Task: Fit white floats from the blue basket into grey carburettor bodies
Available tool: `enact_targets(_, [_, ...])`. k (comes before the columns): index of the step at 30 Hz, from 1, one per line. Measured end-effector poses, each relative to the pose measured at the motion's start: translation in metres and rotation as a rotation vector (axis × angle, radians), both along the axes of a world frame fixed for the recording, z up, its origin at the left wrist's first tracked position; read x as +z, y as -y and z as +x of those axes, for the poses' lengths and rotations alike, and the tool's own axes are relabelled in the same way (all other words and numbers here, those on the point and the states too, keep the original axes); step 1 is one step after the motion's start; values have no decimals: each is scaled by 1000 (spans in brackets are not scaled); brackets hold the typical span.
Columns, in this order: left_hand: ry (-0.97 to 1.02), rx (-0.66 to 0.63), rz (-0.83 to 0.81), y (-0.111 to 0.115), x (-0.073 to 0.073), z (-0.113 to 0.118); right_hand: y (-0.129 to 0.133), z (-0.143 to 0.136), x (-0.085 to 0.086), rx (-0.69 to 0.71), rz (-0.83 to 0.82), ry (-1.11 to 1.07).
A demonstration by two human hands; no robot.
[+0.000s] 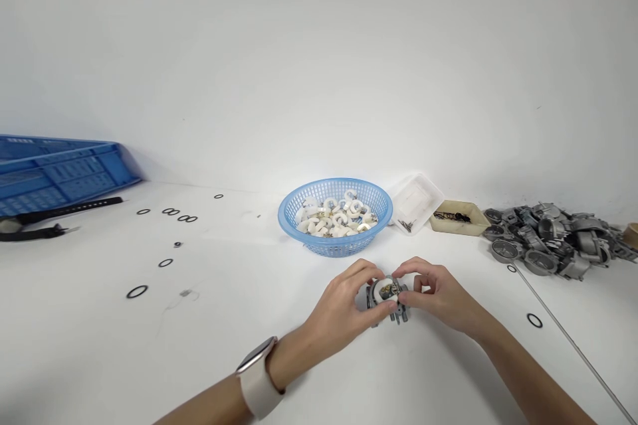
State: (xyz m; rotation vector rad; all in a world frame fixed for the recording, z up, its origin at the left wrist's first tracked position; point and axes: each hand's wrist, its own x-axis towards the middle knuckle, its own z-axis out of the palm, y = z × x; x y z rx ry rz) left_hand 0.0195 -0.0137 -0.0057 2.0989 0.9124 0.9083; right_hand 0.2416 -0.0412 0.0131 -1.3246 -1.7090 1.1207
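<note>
A grey watch case rests on the white table between my hands. In its round opening lies a white plastic ring with a brass-and-dark watch movement at its middle. My left hand grips the case from the left, thumb at the near side and fingertips at the far rim. From the right, my right hand pinches the other side, its thumb and fingertips at the ring's edge. Fingers partly cover the case. A blue round basket beyond my hands holds many white rings with movements.
Right of the basket are a tilted clear tray with small pins, a cream box of dark parts, and heaped grey cases. Black gasket rings lie scattered. A blue crate and black straps sit far left.
</note>
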Motion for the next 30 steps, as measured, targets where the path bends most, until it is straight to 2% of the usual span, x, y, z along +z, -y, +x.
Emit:
enact_targets(12, [-10,-5,5,-1,0,-1,1,1,3,14,16,41])
enact_targets(17, [-11,49,-3,-2,3,-2,4,3,6,56,-30,110])
enact_targets(24, [106,122,-74,-10,2,-5,5,-8,-9,69,137,113])
enact_targets(30, [91,108,-59,-12,-2,-5,3,-16,-7,110,250,123])
